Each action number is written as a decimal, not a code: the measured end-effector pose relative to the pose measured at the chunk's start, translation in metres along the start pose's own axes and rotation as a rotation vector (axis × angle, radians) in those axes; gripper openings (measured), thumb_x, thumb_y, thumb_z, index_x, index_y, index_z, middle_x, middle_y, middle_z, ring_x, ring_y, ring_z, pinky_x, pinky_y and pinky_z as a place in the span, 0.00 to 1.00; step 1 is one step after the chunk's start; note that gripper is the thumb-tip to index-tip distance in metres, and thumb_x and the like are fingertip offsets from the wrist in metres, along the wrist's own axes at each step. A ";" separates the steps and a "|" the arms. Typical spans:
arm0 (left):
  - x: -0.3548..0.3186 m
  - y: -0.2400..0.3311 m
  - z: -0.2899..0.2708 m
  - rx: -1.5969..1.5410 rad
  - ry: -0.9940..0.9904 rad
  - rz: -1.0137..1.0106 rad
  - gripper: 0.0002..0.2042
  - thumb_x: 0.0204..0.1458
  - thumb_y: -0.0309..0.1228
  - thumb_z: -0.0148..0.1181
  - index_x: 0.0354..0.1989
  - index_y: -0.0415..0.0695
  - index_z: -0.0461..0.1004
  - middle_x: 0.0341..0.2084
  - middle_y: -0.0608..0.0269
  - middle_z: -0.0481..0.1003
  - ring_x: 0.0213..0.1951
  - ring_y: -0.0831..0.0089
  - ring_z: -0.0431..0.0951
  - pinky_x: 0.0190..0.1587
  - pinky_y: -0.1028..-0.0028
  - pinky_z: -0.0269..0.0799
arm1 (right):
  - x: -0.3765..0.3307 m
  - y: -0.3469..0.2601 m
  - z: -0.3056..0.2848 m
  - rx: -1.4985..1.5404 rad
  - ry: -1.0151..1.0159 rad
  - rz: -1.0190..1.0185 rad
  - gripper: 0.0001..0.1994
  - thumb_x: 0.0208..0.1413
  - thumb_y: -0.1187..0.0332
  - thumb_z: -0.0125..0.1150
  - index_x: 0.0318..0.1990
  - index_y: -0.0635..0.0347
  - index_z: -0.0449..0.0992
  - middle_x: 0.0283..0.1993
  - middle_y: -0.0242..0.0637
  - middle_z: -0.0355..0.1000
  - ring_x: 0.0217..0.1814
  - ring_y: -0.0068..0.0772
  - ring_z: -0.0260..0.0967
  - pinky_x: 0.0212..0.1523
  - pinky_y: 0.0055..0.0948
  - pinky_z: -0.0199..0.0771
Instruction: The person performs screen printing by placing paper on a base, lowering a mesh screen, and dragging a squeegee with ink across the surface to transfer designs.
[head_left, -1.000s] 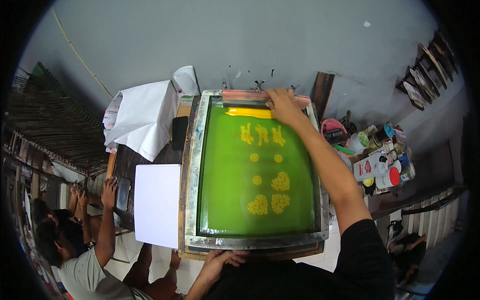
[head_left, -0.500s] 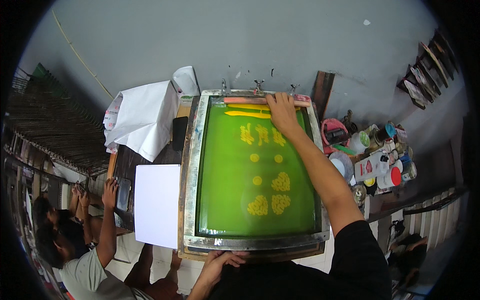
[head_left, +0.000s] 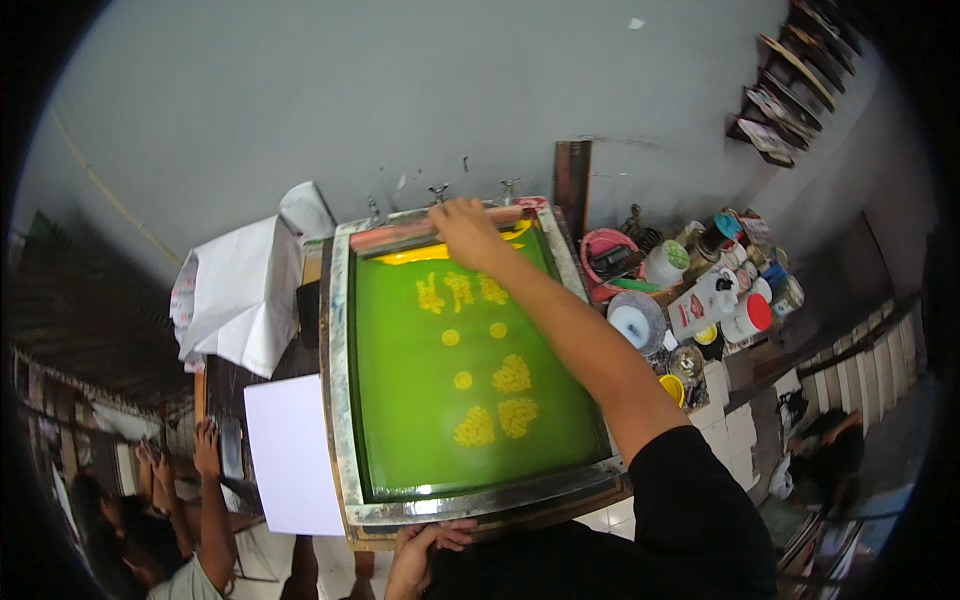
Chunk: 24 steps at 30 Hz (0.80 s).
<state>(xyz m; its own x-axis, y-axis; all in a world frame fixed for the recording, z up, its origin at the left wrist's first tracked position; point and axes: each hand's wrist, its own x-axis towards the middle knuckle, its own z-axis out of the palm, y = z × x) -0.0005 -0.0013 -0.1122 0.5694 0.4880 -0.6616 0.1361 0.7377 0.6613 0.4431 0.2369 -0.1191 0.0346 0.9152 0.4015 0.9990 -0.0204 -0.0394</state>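
A silkscreen frame [head_left: 352,400] with green mesh and yellow flower-like and round shapes lies before me. At its far end, my right hand [head_left: 468,230] is closed over the reddish wooden handle of a squeegee [head_left: 390,236]. Yellow ink [head_left: 415,256] lies along the squeegee's near side, with a smear at its right end. Down at the front edge, my left hand [head_left: 428,548] has its fingers curled against the rim of the frame; their undersides are hidden. The frame rests over a wooden base [head_left: 490,526].
Left of the frame stand a stack of white sheets [head_left: 292,450] and a white wrapped bundle [head_left: 250,290]. Jars, bottles and a pink basin [head_left: 606,255] crowd the right side. Metal hinge clamps [head_left: 438,192] line the back. Another person's hand [head_left: 206,448] is at far left.
My view has turned, shifting the scene left. The squeegee now tilts, and yellow ink has gathered along its near side. My right hand still grips it; my left hand stays at the front edge.
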 end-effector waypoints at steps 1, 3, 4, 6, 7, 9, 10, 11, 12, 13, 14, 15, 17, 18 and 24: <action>0.001 0.001 0.000 0.009 -0.008 0.005 0.15 0.59 0.28 0.54 0.41 0.22 0.77 0.44 0.32 0.81 0.37 0.55 0.85 0.43 0.65 0.81 | -0.002 -0.001 0.001 -0.031 0.055 -0.015 0.17 0.54 0.74 0.61 0.52 0.58 0.73 0.48 0.46 0.72 0.55 0.50 0.67 0.54 0.47 0.62; 0.002 -0.001 -0.001 0.003 -0.014 0.017 0.15 0.58 0.28 0.54 0.40 0.22 0.77 0.44 0.32 0.81 0.37 0.55 0.85 0.43 0.65 0.80 | -0.009 0.002 0.004 -0.075 0.116 -0.015 0.17 0.53 0.74 0.60 0.52 0.57 0.74 0.46 0.44 0.72 0.54 0.48 0.67 0.53 0.46 0.63; 0.002 -0.002 -0.002 -0.006 -0.011 0.025 0.15 0.58 0.28 0.54 0.40 0.22 0.77 0.44 0.32 0.81 0.37 0.55 0.85 0.43 0.65 0.80 | -0.013 0.005 0.005 -0.090 0.128 0.003 0.16 0.54 0.74 0.60 0.51 0.57 0.74 0.46 0.43 0.72 0.54 0.46 0.67 0.53 0.45 0.63; 0.002 -0.006 -0.005 -0.028 -0.001 0.038 0.15 0.58 0.28 0.54 0.40 0.22 0.77 0.44 0.32 0.81 0.37 0.56 0.85 0.43 0.65 0.80 | -0.019 0.010 0.008 -0.117 0.135 0.025 0.15 0.55 0.73 0.58 0.51 0.57 0.74 0.45 0.43 0.72 0.54 0.44 0.67 0.52 0.44 0.63; 0.002 -0.008 -0.006 -0.041 0.003 0.039 0.15 0.58 0.28 0.54 0.40 0.23 0.77 0.43 0.32 0.81 0.37 0.56 0.85 0.43 0.65 0.80 | -0.021 0.011 0.010 -0.130 0.129 0.031 0.15 0.55 0.72 0.58 0.51 0.57 0.74 0.46 0.43 0.72 0.54 0.44 0.67 0.52 0.43 0.63; 0.001 -0.010 -0.008 -0.054 -0.013 0.040 0.15 0.59 0.28 0.54 0.41 0.24 0.78 0.43 0.33 0.81 0.36 0.56 0.85 0.43 0.65 0.80 | -0.023 0.009 0.014 -0.153 0.130 0.037 0.15 0.56 0.72 0.58 0.51 0.56 0.74 0.46 0.42 0.72 0.54 0.44 0.67 0.52 0.43 0.63; 0.001 -0.010 -0.008 -0.056 -0.024 0.042 0.15 0.59 0.29 0.54 0.41 0.24 0.78 0.44 0.33 0.81 0.36 0.57 0.85 0.43 0.65 0.80 | -0.023 0.007 0.016 -0.163 0.143 0.040 0.15 0.56 0.72 0.58 0.51 0.56 0.74 0.46 0.42 0.72 0.54 0.43 0.67 0.52 0.43 0.63; 0.000 -0.009 -0.008 -0.032 -0.007 0.023 0.15 0.60 0.29 0.54 0.38 0.26 0.79 0.43 0.35 0.82 0.38 0.56 0.85 0.44 0.64 0.80 | -0.023 0.003 0.017 -0.180 0.145 0.054 0.15 0.56 0.72 0.58 0.51 0.56 0.74 0.46 0.41 0.72 0.54 0.43 0.67 0.52 0.43 0.63; -0.003 -0.008 -0.008 -0.005 0.009 0.002 0.15 0.61 0.30 0.53 0.35 0.27 0.80 0.42 0.37 0.82 0.39 0.56 0.84 0.44 0.64 0.80 | -0.023 0.000 0.019 -0.160 0.169 0.033 0.15 0.54 0.73 0.58 0.50 0.56 0.74 0.45 0.42 0.71 0.53 0.44 0.66 0.52 0.43 0.63; -0.004 -0.007 -0.007 0.021 0.022 -0.018 0.17 0.63 0.31 0.53 0.32 0.28 0.81 0.41 0.38 0.82 0.40 0.55 0.84 0.45 0.63 0.80 | -0.023 -0.003 0.020 -0.146 0.178 0.021 0.15 0.53 0.74 0.58 0.49 0.56 0.74 0.45 0.42 0.70 0.53 0.45 0.66 0.52 0.43 0.62; -0.004 -0.006 -0.005 0.029 0.015 -0.018 0.17 0.62 0.30 0.52 0.33 0.27 0.82 0.42 0.38 0.82 0.40 0.55 0.84 0.46 0.64 0.80 | -0.023 -0.005 0.022 -0.127 0.226 -0.011 0.15 0.52 0.75 0.58 0.49 0.56 0.73 0.45 0.42 0.70 0.53 0.46 0.65 0.52 0.43 0.62; -0.004 -0.005 -0.004 0.038 0.013 -0.018 0.17 0.61 0.30 0.51 0.33 0.27 0.82 0.43 0.38 0.82 0.40 0.55 0.84 0.46 0.64 0.79 | -0.025 -0.005 0.022 -0.134 0.196 0.013 0.15 0.52 0.75 0.58 0.48 0.55 0.74 0.45 0.42 0.69 0.53 0.45 0.65 0.52 0.43 0.62; -0.003 -0.003 -0.003 0.046 0.011 -0.017 0.17 0.60 0.30 0.51 0.34 0.26 0.82 0.44 0.37 0.82 0.40 0.55 0.84 0.46 0.65 0.79 | -0.029 -0.002 0.023 -0.128 0.204 0.015 0.14 0.52 0.74 0.58 0.48 0.55 0.74 0.45 0.42 0.69 0.53 0.45 0.66 0.52 0.43 0.62; -0.002 -0.003 -0.002 0.044 0.007 -0.013 0.17 0.60 0.30 0.51 0.35 0.26 0.82 0.44 0.37 0.82 0.40 0.56 0.84 0.46 0.65 0.79 | -0.032 0.002 0.023 -0.155 0.228 0.007 0.13 0.53 0.73 0.58 0.48 0.55 0.74 0.44 0.41 0.69 0.52 0.44 0.66 0.52 0.43 0.63; 0.003 -0.003 -0.006 0.029 -0.025 -0.009 0.16 0.59 0.29 0.52 0.37 0.26 0.81 0.44 0.36 0.82 0.39 0.56 0.84 0.44 0.65 0.80 | -0.035 0.015 0.014 -0.164 0.210 0.050 0.13 0.54 0.73 0.60 0.47 0.55 0.74 0.44 0.41 0.71 0.52 0.44 0.67 0.54 0.43 0.63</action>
<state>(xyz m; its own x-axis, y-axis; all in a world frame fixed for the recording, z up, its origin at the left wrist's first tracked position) -0.0041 0.0011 -0.1184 0.5882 0.4689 -0.6589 0.1646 0.7283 0.6652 0.4569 0.2098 -0.1469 0.0715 0.8084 0.5843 0.9865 -0.1438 0.0781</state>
